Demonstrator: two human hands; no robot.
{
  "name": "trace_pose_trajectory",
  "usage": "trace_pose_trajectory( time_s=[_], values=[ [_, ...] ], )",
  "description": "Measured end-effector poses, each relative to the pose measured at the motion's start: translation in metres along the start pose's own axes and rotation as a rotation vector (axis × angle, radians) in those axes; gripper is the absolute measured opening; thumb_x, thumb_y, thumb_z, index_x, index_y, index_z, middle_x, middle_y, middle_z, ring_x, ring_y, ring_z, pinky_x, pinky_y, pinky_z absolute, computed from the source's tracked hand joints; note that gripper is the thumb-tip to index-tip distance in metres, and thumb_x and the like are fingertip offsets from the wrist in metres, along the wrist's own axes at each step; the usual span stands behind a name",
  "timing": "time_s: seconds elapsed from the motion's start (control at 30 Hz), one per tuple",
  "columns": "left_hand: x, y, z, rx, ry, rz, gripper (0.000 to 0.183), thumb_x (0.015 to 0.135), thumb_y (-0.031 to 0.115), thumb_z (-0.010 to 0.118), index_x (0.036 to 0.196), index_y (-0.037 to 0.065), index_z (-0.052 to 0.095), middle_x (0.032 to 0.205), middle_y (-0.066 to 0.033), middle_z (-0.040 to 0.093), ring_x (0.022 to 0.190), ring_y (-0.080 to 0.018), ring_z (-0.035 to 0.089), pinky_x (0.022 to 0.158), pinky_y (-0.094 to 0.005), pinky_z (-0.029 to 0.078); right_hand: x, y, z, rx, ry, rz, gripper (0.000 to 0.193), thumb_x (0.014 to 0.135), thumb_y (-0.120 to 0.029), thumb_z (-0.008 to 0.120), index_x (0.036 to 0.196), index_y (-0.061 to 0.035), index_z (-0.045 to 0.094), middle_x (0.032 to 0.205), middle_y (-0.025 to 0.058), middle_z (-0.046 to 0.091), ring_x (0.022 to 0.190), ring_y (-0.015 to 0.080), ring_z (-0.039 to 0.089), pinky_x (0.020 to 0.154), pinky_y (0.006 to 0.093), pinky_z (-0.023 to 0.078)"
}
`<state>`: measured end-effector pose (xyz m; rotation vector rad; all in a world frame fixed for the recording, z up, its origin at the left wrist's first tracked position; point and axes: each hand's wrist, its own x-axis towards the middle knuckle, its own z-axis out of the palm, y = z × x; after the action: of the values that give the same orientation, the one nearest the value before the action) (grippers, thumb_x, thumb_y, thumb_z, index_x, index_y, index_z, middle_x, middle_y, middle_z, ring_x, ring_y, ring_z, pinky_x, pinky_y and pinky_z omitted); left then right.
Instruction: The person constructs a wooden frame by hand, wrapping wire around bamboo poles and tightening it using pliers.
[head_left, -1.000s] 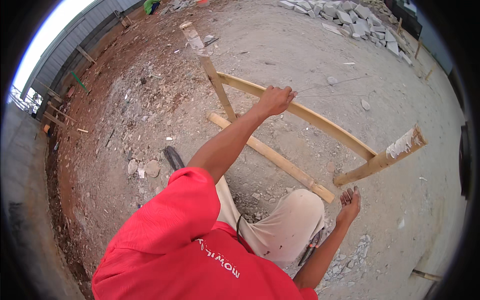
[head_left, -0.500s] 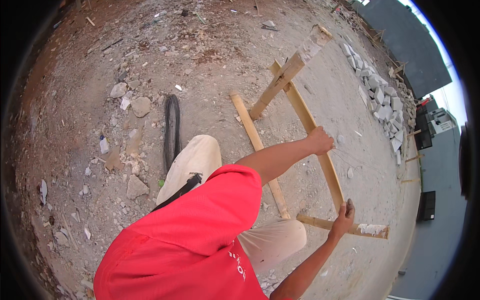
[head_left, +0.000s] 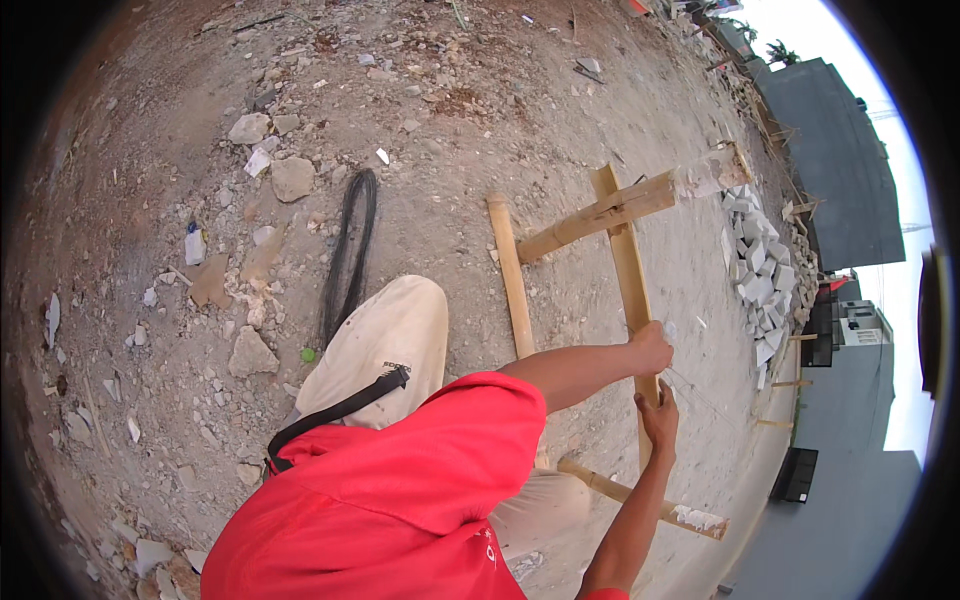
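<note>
A split-bamboo rail crosses the upper bamboo post, one end projecting past it, and runs down toward the lower bamboo post. The left grip lies at the rail; the right grip lies just below it, nearer the lower post. Left of the rail, a bamboo pole rests on the ground. Farther left, a wire bundle lies beside the person's knee, with stones to its left. Right of the rail lies a block heap; a wall stands farther right.

Room btwn slat & ground pole, posts flanking.
</note>
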<state>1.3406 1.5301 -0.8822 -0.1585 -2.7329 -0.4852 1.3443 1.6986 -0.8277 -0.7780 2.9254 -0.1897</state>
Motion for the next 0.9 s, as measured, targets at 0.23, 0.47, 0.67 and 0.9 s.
trace_pose_trajectory(
  time_s=[0.23, 0.47, 0.67, 0.9],
  values=[
    [0.003, 0.005, -0.008, -0.028, 0.095, 0.099, 0.032, 0.094, 0.039, 0.057, 0.085, 0.01, 0.065, 0.075, -0.0068, 0.068, 0.074, -0.0234, 0.064, 0.079, -0.0383, 0.04, 0.009, -0.008, 0.01, -0.193, 0.148, 0.156, 0.05, 0.085, -0.057, 0.061, 0.102, -0.0098, 0.064, 0.089, 0.0229, 0.069, 0.087, 0.0437, 0.066, 0.073, 0.0518, 0.051],
    [-0.001, 0.0, -0.016, -0.077, 0.109, 0.16, 0.024, 0.093, 0.03, 0.061, 0.087, 0.007, 0.058, 0.074, -0.0081, 0.064, 0.078, -0.0251, 0.06, 0.078, -0.0375, 0.04, 0.011, -0.007, 0.014, -0.01, 0.197, 0.19, 0.029, 0.083, -0.037, 0.071, 0.092, -0.0106, 0.064, 0.079, 0.0116, 0.068, 0.074, 0.033, 0.067, 0.064, 0.0466, 0.05],
    [0.005, 0.001, -0.019, -0.099, -0.017, 0.13, 0.02, 0.092, 0.025, 0.062, 0.088, 0.007, 0.054, 0.076, -0.0076, 0.059, 0.077, -0.0265, 0.055, 0.078, -0.0388, 0.039, 0.015, 0.0, 0.025, 0.071, 0.254, 0.159, 0.024, 0.079, -0.029, 0.075, 0.087, -0.0089, 0.063, 0.074, 0.0076, 0.063, 0.072, 0.0278, 0.063, 0.066, 0.0412, 0.047],
    [0.014, 0.005, -0.02, -0.113, -0.016, 0.126, 0.02, 0.092, 0.024, 0.063, 0.088, 0.007, 0.054, 0.078, -0.0072, 0.055, 0.076, -0.0262, 0.053, 0.078, -0.0392, 0.039, 0.017, 0.009, 0.02, 0.063, 0.244, 0.161, 0.025, 0.074, -0.023, 0.078, 0.089, -0.0095, 0.062, 0.075, 0.0066, 0.061, 0.073, 0.0258, 0.062, 0.066, 0.0397, 0.046]
  ],
)
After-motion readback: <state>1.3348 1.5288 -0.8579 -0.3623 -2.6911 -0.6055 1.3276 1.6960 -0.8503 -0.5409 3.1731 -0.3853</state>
